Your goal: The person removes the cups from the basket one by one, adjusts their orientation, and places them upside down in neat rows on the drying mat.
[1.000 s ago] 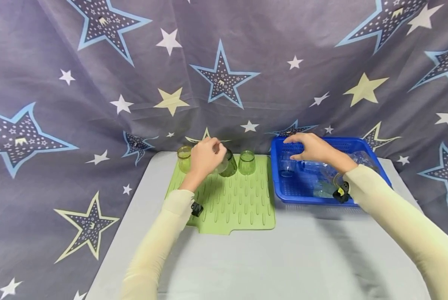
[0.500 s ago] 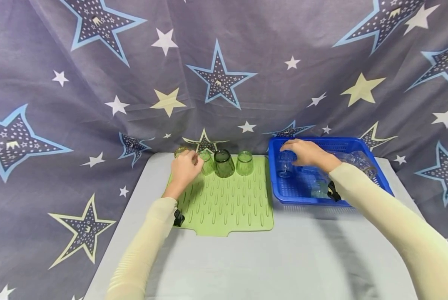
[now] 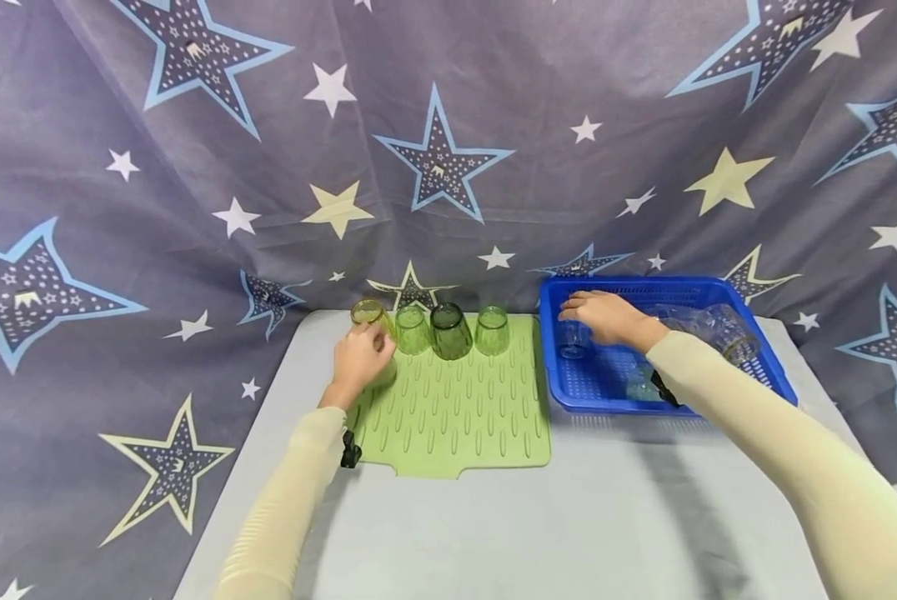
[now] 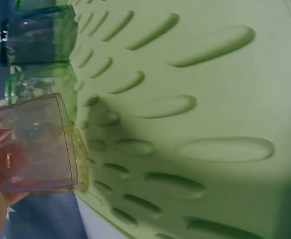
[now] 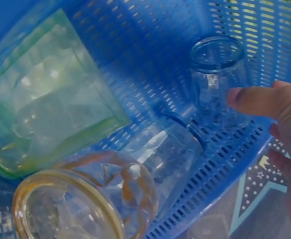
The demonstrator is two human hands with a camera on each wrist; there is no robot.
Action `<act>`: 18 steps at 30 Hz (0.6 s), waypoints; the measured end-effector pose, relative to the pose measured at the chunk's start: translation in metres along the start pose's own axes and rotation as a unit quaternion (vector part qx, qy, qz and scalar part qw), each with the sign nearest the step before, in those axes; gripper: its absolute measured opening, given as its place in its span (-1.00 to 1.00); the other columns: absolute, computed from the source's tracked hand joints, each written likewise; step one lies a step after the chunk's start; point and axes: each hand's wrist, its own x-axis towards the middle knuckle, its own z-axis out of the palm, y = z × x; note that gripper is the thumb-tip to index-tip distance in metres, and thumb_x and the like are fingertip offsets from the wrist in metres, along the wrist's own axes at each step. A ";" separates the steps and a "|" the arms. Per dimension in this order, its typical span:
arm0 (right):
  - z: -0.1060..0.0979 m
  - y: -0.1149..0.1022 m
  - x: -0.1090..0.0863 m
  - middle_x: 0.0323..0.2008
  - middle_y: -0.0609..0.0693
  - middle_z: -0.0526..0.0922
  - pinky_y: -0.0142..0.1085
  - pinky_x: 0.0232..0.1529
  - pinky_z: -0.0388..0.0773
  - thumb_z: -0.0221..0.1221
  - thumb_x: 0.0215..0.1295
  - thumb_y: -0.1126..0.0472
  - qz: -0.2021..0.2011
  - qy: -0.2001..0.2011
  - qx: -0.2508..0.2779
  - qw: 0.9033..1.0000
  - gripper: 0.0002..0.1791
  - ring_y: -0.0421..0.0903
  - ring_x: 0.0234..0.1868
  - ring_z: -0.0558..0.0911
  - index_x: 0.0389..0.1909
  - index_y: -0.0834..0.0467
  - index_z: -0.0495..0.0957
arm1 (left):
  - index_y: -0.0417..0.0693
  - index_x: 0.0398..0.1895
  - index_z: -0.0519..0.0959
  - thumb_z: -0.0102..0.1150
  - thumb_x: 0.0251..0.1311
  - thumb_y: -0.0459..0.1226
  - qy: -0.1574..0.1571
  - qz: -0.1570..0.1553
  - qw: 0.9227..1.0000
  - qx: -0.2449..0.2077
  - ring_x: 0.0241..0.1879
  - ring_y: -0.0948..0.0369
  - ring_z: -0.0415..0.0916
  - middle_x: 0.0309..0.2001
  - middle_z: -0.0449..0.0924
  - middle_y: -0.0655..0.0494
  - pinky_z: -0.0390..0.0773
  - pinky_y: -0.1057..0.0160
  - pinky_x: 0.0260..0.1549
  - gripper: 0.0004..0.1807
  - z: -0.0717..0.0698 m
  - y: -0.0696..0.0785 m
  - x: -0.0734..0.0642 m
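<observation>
The left hand (image 3: 360, 358) is clamped on a clear pinkish glass (image 4: 36, 144); this glass is at the middle left of the left wrist view, close to the green mat (image 3: 463, 417), but I cannot tell if they touch. A second ago this hand was by the dark glass (image 3: 451, 335); now it is further left, in front of the yellow glass (image 3: 368, 312); so the pinkish one looks close to a spot at the row's left end. The right hand (image 3: 606, 317) has come down into the blue basket (image 3: 598, 407), right of the frame's middle; its thumb looks to be against the blue glass (image 5: 207, 99), upper right in its wrist view; I cannot tell if the fingers grip it; the gold-rimmed glass (image 5: 103, 194) lies lower left there.
</observation>
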 end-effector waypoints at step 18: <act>0.022 0.000 0.002 0.33 0.27 0.51 0.09 0.33 0.48 0.21 0.10 0.68 0.006 -0.011 -0.016 1.000 -0.34 0.27 0.39 0.46 0.25 0.19 0.58 | -0.16 -0.31 0.68 0.16 0.28 -0.26 -0.011 -0.012 1.000 -0.020 -0.32 -0.04 0.60 -0.29 0.63 -0.08 0.64 -0.10 -0.37 -0.84 0.020 -0.012 -0.009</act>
